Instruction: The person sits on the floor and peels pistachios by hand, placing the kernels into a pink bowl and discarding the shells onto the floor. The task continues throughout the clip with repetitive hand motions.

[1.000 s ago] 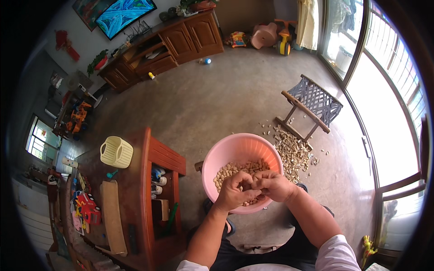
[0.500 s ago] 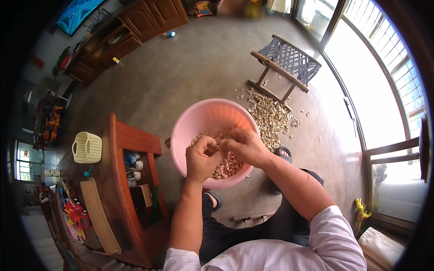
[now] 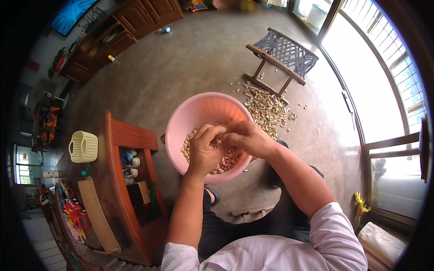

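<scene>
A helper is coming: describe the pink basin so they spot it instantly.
Find the reddish table at left. Right of it, under the left hand and right hand, sits a round pink basin. Unlike the shell heap alongside, it holds peanuts.

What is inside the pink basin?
In the pink basin, unshelled peanuts lie at left, reddish peanut kernels at lower right; the left hand and right hand hide much between.

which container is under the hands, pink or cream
The pink basin: left hand and right hand are over its peanuts; the cream basket stands off left.
</scene>
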Action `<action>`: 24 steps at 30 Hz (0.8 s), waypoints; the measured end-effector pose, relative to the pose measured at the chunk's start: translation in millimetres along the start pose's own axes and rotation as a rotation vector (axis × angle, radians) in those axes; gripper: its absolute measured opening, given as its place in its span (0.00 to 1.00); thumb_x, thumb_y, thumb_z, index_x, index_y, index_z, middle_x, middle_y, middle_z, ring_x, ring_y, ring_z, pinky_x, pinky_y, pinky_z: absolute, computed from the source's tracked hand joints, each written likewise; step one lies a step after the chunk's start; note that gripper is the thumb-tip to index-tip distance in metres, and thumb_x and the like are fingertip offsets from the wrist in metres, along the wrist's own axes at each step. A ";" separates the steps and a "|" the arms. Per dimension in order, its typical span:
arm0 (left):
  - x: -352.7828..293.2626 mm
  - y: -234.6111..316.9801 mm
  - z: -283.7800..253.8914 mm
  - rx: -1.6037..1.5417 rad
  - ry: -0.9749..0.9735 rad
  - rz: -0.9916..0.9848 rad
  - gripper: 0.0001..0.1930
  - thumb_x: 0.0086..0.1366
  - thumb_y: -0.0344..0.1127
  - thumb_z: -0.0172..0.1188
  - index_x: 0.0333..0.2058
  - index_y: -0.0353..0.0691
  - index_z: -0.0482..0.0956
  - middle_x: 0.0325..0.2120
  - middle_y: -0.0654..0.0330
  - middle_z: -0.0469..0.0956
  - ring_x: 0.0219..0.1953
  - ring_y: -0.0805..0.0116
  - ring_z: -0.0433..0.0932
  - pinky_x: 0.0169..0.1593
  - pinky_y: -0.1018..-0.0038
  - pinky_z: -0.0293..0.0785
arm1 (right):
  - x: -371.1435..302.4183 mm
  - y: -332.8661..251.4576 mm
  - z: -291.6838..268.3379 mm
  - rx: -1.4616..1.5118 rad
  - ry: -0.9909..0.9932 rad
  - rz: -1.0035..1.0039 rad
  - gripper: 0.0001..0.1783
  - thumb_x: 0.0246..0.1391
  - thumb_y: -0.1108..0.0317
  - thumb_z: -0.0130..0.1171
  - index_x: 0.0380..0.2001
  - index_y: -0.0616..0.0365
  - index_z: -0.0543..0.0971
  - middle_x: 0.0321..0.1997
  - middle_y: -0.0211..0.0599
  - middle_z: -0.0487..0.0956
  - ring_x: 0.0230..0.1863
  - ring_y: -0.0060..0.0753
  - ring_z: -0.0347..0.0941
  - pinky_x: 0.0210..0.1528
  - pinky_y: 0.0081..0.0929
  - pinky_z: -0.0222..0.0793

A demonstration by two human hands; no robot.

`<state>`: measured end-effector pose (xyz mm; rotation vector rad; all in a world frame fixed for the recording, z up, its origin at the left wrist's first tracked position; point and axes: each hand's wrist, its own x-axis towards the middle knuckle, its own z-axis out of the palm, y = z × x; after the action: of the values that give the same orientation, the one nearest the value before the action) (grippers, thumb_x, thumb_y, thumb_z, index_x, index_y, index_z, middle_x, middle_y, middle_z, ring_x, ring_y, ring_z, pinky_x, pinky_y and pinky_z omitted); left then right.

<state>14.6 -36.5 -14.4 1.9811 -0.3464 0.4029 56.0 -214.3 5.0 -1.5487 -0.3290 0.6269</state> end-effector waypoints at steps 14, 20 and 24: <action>-23.4 -60.2 -10.5 0.749 -0.631 -0.608 0.14 0.53 0.37 0.67 0.39 0.44 0.84 0.35 0.49 0.84 0.42 0.48 0.83 0.46 0.55 0.77 | -0.2 -4.9 -52.4 -1.066 0.344 0.094 0.21 0.54 0.60 0.61 0.51 0.54 0.78 0.52 0.45 0.77 0.53 0.51 0.76 0.52 0.46 0.74; -26.3 -67.9 -4.9 0.806 -0.627 -0.582 0.08 0.54 0.35 0.64 0.34 0.45 0.86 0.32 0.50 0.84 0.40 0.48 0.83 0.45 0.55 0.78 | -3.7 -3.1 -49.7 -0.988 0.248 0.001 0.22 0.55 0.62 0.60 0.52 0.57 0.79 0.56 0.46 0.78 0.52 0.53 0.78 0.54 0.45 0.74; -29.7 -76.4 -4.3 0.754 -0.620 -0.583 0.07 0.53 0.36 0.64 0.30 0.44 0.86 0.32 0.50 0.84 0.39 0.48 0.83 0.43 0.55 0.78 | -2.5 0.2 -43.0 -0.982 0.194 -0.049 0.21 0.55 0.62 0.60 0.51 0.57 0.80 0.52 0.46 0.79 0.48 0.52 0.79 0.52 0.45 0.75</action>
<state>18.8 1.4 -87.1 2.7935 0.0400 -0.5540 78.5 -251.1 4.3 -2.5053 -0.5714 0.2569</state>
